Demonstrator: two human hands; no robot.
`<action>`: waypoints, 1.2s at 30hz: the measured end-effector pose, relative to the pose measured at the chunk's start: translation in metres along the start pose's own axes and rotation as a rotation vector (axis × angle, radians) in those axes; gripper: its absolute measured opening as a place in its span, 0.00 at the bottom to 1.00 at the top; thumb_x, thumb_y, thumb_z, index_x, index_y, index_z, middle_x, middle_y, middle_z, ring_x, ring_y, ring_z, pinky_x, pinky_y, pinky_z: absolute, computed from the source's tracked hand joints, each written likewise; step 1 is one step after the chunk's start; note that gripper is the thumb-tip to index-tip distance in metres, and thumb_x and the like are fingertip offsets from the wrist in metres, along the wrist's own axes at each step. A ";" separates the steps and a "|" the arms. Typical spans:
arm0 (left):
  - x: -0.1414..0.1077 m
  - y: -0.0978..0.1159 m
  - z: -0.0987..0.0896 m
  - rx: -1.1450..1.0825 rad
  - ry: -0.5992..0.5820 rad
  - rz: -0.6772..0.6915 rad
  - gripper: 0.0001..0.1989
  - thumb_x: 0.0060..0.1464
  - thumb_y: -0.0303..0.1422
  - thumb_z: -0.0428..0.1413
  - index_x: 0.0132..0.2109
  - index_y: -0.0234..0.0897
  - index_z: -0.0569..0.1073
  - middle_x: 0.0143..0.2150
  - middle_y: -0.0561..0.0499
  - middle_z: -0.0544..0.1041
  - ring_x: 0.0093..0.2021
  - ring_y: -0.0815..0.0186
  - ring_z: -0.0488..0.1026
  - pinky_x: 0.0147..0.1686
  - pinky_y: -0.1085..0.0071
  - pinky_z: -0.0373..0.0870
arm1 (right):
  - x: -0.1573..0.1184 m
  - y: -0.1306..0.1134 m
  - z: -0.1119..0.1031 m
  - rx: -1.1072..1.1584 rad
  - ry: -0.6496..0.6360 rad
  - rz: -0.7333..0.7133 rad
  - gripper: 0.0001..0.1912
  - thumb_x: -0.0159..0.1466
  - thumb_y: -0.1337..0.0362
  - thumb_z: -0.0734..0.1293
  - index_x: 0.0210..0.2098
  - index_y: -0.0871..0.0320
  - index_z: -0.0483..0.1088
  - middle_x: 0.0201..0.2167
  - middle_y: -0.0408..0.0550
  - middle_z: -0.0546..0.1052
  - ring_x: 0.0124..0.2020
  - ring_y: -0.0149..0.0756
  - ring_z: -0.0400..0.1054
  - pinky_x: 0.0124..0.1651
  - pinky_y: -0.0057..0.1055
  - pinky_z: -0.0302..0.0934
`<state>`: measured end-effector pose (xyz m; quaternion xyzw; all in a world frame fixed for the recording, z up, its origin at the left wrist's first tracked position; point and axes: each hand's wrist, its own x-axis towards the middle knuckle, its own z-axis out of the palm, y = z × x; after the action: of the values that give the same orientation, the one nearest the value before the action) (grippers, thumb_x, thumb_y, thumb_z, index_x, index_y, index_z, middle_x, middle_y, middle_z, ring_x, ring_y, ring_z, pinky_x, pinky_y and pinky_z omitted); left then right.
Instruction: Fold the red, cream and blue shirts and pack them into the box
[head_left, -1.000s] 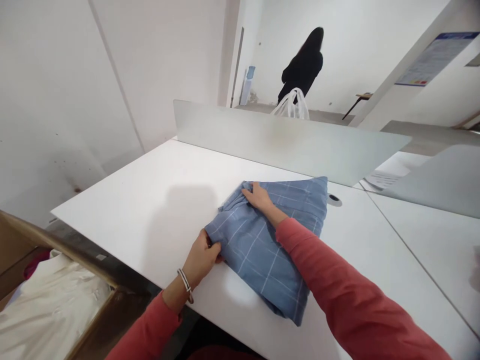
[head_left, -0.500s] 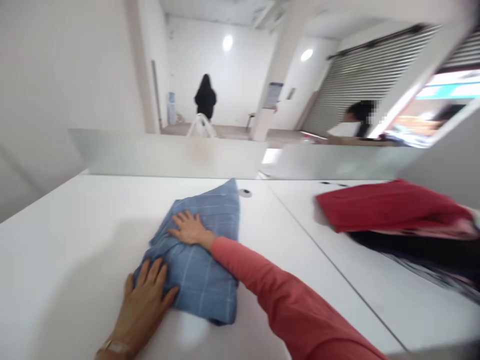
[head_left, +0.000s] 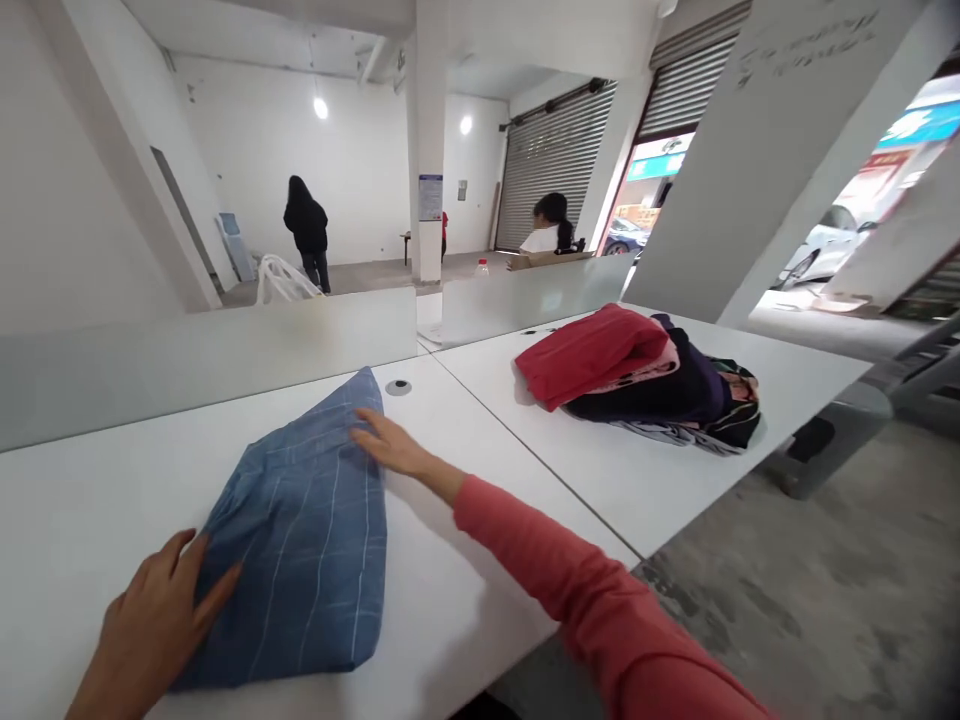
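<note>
A blue cloth with thin white checked lines (head_left: 307,540) lies folded on the white table (head_left: 457,460). My left hand (head_left: 161,605) rests on its lower left edge, fingers apart. At its upper right edge is my right hand (head_left: 386,442), fingers apart and the fingertips over the cloth; the arm wears a red sleeve. Neither hand grips anything visibly.
On the right part of the table lies a pile of clothes, a red garment (head_left: 589,350) on top of dark ones (head_left: 637,395). A frosted divider (head_left: 352,335) runs along the back edge. Beyond it are a white bag (head_left: 281,280) and people (head_left: 306,225).
The view has turned right, bringing the whole clothes pile and the floor into sight. My right hand has slid from the middle of the blue cloth to its right edge.
</note>
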<state>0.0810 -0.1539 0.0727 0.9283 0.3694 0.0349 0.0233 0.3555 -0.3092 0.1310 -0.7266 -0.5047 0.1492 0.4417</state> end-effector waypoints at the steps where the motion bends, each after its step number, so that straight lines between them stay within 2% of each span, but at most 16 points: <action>1: 0.005 0.009 -0.007 0.000 0.052 -0.071 0.34 0.47 0.53 0.38 0.55 0.37 0.60 0.61 0.38 0.57 0.58 0.46 0.57 0.48 0.50 0.62 | -0.014 0.013 -0.008 0.027 0.023 0.078 0.22 0.63 0.56 0.59 0.55 0.55 0.58 0.54 0.46 0.63 0.54 0.37 0.59 0.55 0.31 0.57; 3: 0.013 0.028 -0.020 -0.044 -0.014 -0.137 0.34 0.49 0.54 0.39 0.53 0.32 0.59 0.57 0.35 0.61 0.55 0.49 0.61 0.48 0.55 0.64 | -0.045 0.038 -0.021 0.055 0.022 0.196 0.22 0.62 0.58 0.59 0.54 0.58 0.59 0.51 0.51 0.66 0.47 0.39 0.65 0.48 0.34 0.62; 5: 0.018 0.040 -0.028 -0.055 -0.099 -0.202 0.34 0.46 0.53 0.45 0.51 0.29 0.61 0.53 0.34 0.64 0.52 0.49 0.64 0.48 0.58 0.63 | -0.069 0.058 -0.027 0.082 0.018 0.282 0.22 0.62 0.60 0.58 0.53 0.62 0.58 0.51 0.56 0.65 0.46 0.41 0.65 0.47 0.36 0.62; 6: 0.019 0.043 -0.029 -0.058 -0.107 -0.187 0.34 0.47 0.53 0.46 0.51 0.28 0.61 0.52 0.33 0.65 0.51 0.48 0.65 0.49 0.59 0.63 | -0.077 0.064 -0.027 0.093 0.007 0.329 0.21 0.61 0.61 0.58 0.52 0.63 0.58 0.49 0.58 0.66 0.44 0.41 0.66 0.44 0.37 0.63; 8: 0.020 0.045 -0.028 -0.063 -0.095 -0.251 0.35 0.45 0.52 0.49 0.51 0.27 0.60 0.51 0.33 0.65 0.50 0.48 0.66 0.48 0.60 0.63 | -0.085 0.069 -0.022 0.161 -0.022 0.412 0.22 0.61 0.61 0.59 0.52 0.62 0.57 0.50 0.57 0.65 0.42 0.37 0.67 0.40 0.32 0.65; 11: 0.017 0.041 -0.024 -0.116 -0.095 -0.359 0.36 0.43 0.51 0.54 0.51 0.27 0.59 0.50 0.33 0.65 0.48 0.49 0.67 0.45 0.61 0.65 | -0.080 0.060 -0.007 0.256 -0.105 0.467 0.22 0.61 0.59 0.60 0.52 0.62 0.57 0.50 0.54 0.66 0.37 0.32 0.68 0.36 0.26 0.66; 14: 0.016 0.038 -0.021 -0.274 -0.074 -0.433 0.33 0.40 0.47 0.59 0.47 0.27 0.63 0.49 0.33 0.67 0.49 0.48 0.67 0.46 0.60 0.65 | -0.069 0.044 0.013 0.323 -0.162 0.472 0.24 0.61 0.58 0.60 0.53 0.64 0.56 0.48 0.56 0.67 0.32 0.31 0.68 0.33 0.26 0.66; 18: 0.014 0.036 -0.019 -0.581 -0.061 -0.550 0.25 0.34 0.38 0.64 0.40 0.30 0.69 0.46 0.36 0.71 0.50 0.47 0.67 0.47 0.60 0.65 | -0.060 0.029 0.031 0.457 -0.124 0.528 0.34 0.59 0.54 0.63 0.58 0.67 0.50 0.49 0.59 0.66 0.33 0.32 0.68 0.31 0.24 0.67; 22: 0.000 0.038 -0.017 -0.858 -0.112 -0.630 0.17 0.37 0.33 0.62 0.36 0.30 0.71 0.38 0.41 0.76 0.40 0.52 0.73 0.37 0.63 0.72 | -0.059 0.017 0.034 0.566 -0.097 0.621 0.41 0.57 0.56 0.67 0.61 0.67 0.44 0.54 0.59 0.62 0.37 0.33 0.68 0.28 0.21 0.67; 25: -0.018 0.043 -0.017 -1.127 -0.169 -0.674 0.13 0.42 0.31 0.59 0.37 0.28 0.71 0.34 0.42 0.77 0.35 0.56 0.75 0.33 0.63 0.74 | -0.062 0.011 0.033 0.653 -0.148 0.639 0.36 0.56 0.61 0.68 0.57 0.68 0.51 0.49 0.59 0.67 0.31 0.31 0.68 0.25 0.21 0.66; 27: -0.029 0.047 -0.017 -1.278 -0.193 -0.691 0.11 0.44 0.30 0.57 0.36 0.27 0.72 0.32 0.41 0.77 0.33 0.58 0.75 0.34 0.63 0.74 | -0.065 0.009 0.033 0.722 -0.206 0.633 0.26 0.56 0.63 0.68 0.50 0.69 0.59 0.38 0.55 0.72 0.24 0.29 0.66 0.20 0.21 0.63; 30: -0.042 0.054 -0.020 -1.461 -0.178 -0.687 0.10 0.46 0.27 0.54 0.38 0.28 0.72 0.31 0.43 0.77 0.32 0.60 0.75 0.36 0.63 0.73 | -0.069 0.008 0.035 0.840 -0.288 0.646 0.12 0.56 0.65 0.67 0.38 0.66 0.65 0.27 0.49 0.72 0.20 0.28 0.63 0.20 0.21 0.63; 33: -0.053 0.061 -0.026 -1.591 -0.098 -0.689 0.11 0.48 0.25 0.53 0.41 0.30 0.71 0.32 0.47 0.77 0.30 0.64 0.74 0.37 0.65 0.73 | -0.074 0.008 0.035 0.900 -0.383 0.692 0.06 0.57 0.67 0.65 0.34 0.61 0.66 0.30 0.51 0.73 0.26 0.31 0.67 0.28 0.22 0.67; 36: -0.067 0.066 -0.044 -1.679 0.010 -0.703 0.06 0.48 0.24 0.53 0.36 0.28 0.72 0.30 0.46 0.76 0.27 0.67 0.73 0.36 0.67 0.72 | -0.074 0.006 0.034 0.835 -0.459 0.785 0.09 0.56 0.70 0.62 0.36 0.55 0.67 0.37 0.51 0.73 0.34 0.35 0.69 0.34 0.27 0.68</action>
<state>0.0743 -0.2474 0.1181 0.4398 0.4844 0.2873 0.6995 0.3034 -0.3571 0.0905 -0.5732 -0.1807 0.6381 0.4813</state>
